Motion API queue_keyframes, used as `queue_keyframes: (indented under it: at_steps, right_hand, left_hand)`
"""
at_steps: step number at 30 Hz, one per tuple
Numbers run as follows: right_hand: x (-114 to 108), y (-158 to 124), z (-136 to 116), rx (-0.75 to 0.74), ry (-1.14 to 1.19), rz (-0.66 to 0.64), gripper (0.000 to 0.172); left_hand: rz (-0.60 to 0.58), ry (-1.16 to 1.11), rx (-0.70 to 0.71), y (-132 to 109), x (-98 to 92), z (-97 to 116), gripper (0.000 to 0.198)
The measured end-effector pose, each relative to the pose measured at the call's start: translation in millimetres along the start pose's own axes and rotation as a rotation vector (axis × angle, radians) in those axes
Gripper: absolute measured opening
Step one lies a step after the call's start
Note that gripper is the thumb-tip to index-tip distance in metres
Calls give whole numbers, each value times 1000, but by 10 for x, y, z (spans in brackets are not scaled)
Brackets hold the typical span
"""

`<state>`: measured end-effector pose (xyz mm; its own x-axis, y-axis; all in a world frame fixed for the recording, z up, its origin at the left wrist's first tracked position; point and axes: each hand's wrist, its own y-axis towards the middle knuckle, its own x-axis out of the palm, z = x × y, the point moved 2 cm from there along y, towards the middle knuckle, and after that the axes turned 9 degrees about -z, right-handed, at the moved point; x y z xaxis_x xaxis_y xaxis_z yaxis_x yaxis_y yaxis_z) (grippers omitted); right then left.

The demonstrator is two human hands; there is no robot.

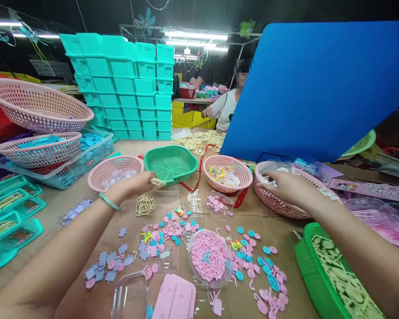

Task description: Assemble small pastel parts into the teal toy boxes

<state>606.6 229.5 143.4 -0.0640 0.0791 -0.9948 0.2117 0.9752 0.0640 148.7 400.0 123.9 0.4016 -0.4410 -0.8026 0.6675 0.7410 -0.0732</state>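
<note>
My left hand point(146, 180) reaches forward to the near edge of the green basket point(171, 179). Its fingers are closed on a small beige plastic piece point(158, 182). A beige plastic frame of parts point(146, 204) lies on the table just below that hand. My right hand point(282, 186) is over the right pink basket point(279, 207), its fingers bent together by some white pieces. What those fingers hold, if anything, I cannot make out. Between my arms stands a round clear tub point(190, 248) of small pink sticks, with pink and blue discs point(267, 269) scattered around it.
Turquoise bins point(129, 97) are stacked high at the back left. A large blue panel point(312, 88) leans at the right, with a person point(228, 106) beyond it. A green bin point(315, 270) of beige parts stands near my right arm. Pink baskets point(40, 110) are piled at the left.
</note>
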Motion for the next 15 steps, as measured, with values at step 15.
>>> queue_keyframes:
  at_steps: [15]
  right_hand:
    - [1254, 82, -3946, -306, 301, -448, 83]
  left_hand:
    - [634, -1308, -99, -1183, 95, 51, 36]
